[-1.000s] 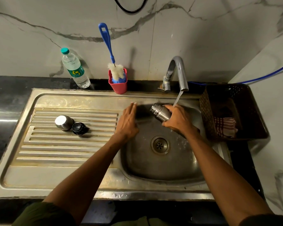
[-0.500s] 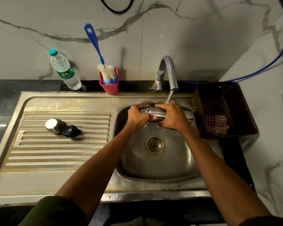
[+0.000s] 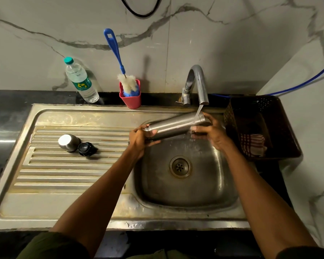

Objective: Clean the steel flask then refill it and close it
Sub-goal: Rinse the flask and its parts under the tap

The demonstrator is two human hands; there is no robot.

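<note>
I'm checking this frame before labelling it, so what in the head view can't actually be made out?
- Inside of the steel flask: its mouth is wrapped by the left hand.
- Right hand grip: fingers blurred by splashing tap water.
- Brown basket contents: dark interior, only a checked cloth shows.
- Plastic bottle label: too small to read.

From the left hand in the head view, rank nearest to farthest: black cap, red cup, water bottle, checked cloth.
From the left hand, which grips the flask's mouth end:
1. Red cup, behind it at the wall.
2. Black cap, left on the drainboard; close to call with the cup.
3. Water bottle, far back left.
4. Checked cloth, right, in the basket.
</note>
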